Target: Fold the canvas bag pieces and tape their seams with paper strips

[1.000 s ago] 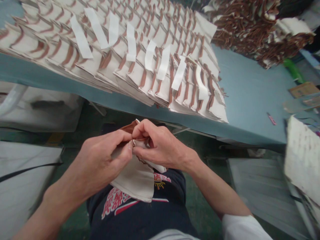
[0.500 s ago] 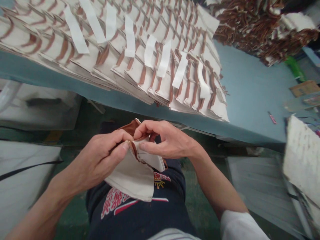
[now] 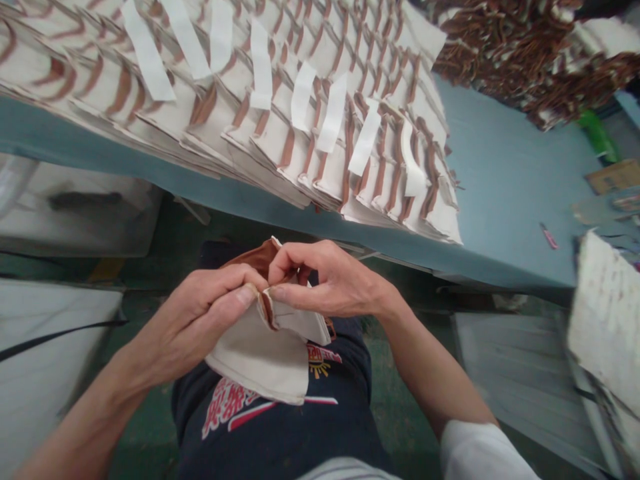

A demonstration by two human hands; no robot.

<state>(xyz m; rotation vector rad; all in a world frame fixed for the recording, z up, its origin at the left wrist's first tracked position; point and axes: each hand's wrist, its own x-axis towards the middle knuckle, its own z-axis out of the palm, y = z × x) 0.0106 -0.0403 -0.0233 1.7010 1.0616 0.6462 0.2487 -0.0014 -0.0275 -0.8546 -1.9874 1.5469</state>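
Over my lap, both hands pinch a sewn fabric piece [image 3: 265, 363], off-white on its outer panels with brown material along the seam and behind. My left hand [image 3: 210, 317] grips the seam edge between thumb and fingers. Close beside it, my right hand [image 3: 330, 280] pinches the adjoining edge of the same piece, thumb on the off-white side. A fold with brown inside opens between the two thumbs. The lower panel hangs down over a dark apron [image 3: 280, 433] with red and white print.
Rows of similar off-white and brown pieces [image 3: 320, 133] overlap on the blue-grey table [image 3: 500, 173], several white strips [image 3: 260, 67] lying across them. A brown heap [image 3: 520, 60] sits at the back right. A small pink-handled tool [image 3: 549, 236] lies near the right edge.
My right thumb has shifted left toward the seam, closer to my left thumb. The fold between them shows more brown. The view has turned slightly.
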